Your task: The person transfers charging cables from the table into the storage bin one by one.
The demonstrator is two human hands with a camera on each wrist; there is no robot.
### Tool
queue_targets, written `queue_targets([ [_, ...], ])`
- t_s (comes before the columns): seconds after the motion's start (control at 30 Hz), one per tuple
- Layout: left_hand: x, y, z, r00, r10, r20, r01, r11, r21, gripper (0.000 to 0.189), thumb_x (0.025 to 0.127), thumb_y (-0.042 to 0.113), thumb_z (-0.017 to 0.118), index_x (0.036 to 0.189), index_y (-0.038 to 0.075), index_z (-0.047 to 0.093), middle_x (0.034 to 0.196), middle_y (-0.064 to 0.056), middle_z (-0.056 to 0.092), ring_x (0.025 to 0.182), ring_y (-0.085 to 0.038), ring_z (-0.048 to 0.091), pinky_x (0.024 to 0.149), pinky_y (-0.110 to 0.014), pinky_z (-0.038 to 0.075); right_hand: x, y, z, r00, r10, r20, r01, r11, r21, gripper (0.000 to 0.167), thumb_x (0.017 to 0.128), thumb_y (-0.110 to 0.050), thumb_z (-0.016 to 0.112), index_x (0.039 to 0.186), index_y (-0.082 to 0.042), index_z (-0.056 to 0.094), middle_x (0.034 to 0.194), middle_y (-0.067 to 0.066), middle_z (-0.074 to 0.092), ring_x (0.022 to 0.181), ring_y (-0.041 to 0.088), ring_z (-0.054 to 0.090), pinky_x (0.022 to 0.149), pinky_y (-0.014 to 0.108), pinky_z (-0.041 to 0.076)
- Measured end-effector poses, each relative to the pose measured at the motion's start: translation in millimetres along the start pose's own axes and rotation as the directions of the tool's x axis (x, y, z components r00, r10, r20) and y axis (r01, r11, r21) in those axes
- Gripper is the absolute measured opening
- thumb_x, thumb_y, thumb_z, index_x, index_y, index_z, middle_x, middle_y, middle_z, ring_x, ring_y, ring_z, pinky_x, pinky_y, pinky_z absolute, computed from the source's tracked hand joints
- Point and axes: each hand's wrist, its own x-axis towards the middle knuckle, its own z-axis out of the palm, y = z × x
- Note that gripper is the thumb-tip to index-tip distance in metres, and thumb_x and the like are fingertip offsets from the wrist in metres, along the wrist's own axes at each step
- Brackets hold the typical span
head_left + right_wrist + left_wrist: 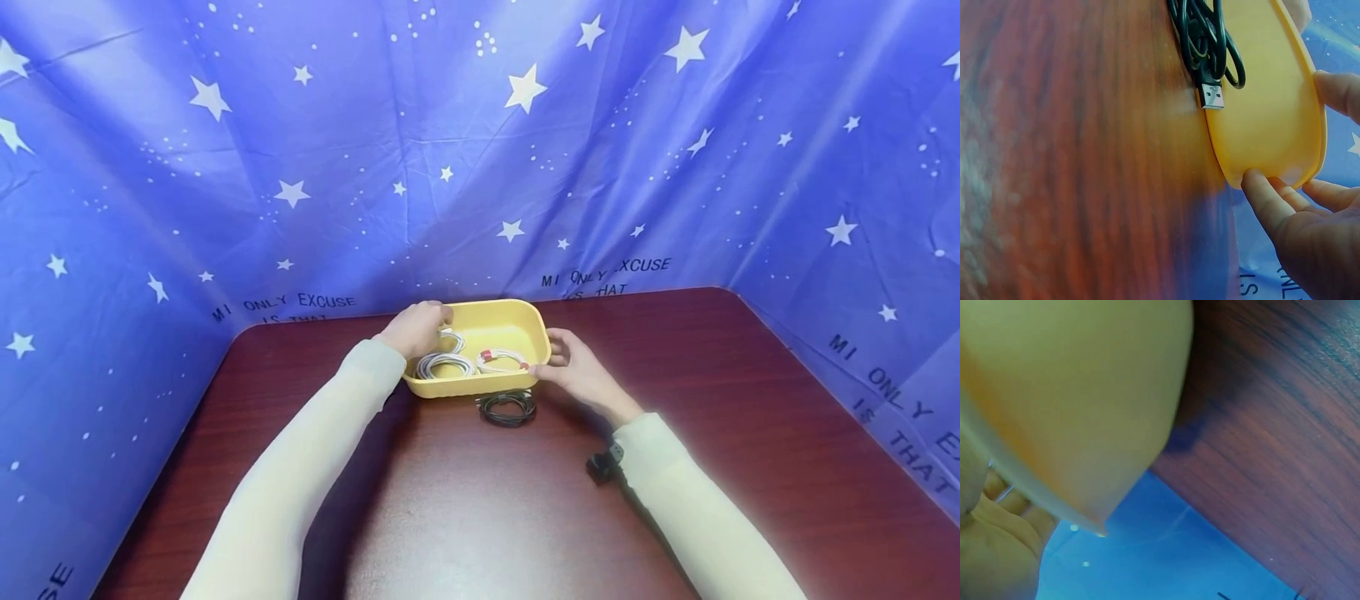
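A yellow plastic bin stands near the table's far edge. In it lie a coiled white cable and another white cable with red ends. My left hand reaches over the bin's left end; its fingers pinch a further white cable, the fingertips partly hidden. The left wrist view shows mostly the bin's outer wall. My right hand holds the bin's right end, thumb at the rim and fingers against the outer wall. A coiled black USB cable lies against the bin's near side.
The dark red wooden table has blue curtains with white stars on its far and lateral sides. A small black device is strapped at the right wrist.
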Motion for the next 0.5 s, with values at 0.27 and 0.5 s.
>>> queue_targets([
  [0.27,-7.3,11.9,-4.6,0.996,0.087,-0.034,-0.087,0.996,0.010,0.028,0.084,0.010,0.069,0.112,0.005,0.066,0.110,-0.008,0.065,0.102,-0.025,0.060,0.091,-0.038,0.048,2.4,7.9,0.3,1.000,0.007,-0.019,-0.007,1.000,-0.002,0.081,0.078,-0.014,0.077,0.143,0.002,0.031,0.135,0.025,0.048,0.119,0.039,0.052,0.096,0.045,0.047],
  [0.5,-18.8,23.1,-5.9,0.980,0.182,-0.079,-0.179,0.983,0.038,0.023,0.084,0.003,0.065,0.106,0.005,0.066,0.104,-0.007,0.066,0.096,-0.022,0.062,0.087,-0.035,0.049,3.4,7.9,0.3,1.000,0.003,-0.007,-0.002,1.000,0.013,0.083,0.079,-0.013,0.077,0.145,0.001,0.028,0.137,0.027,0.045,0.121,0.041,0.049,0.099,0.049,0.043],
])
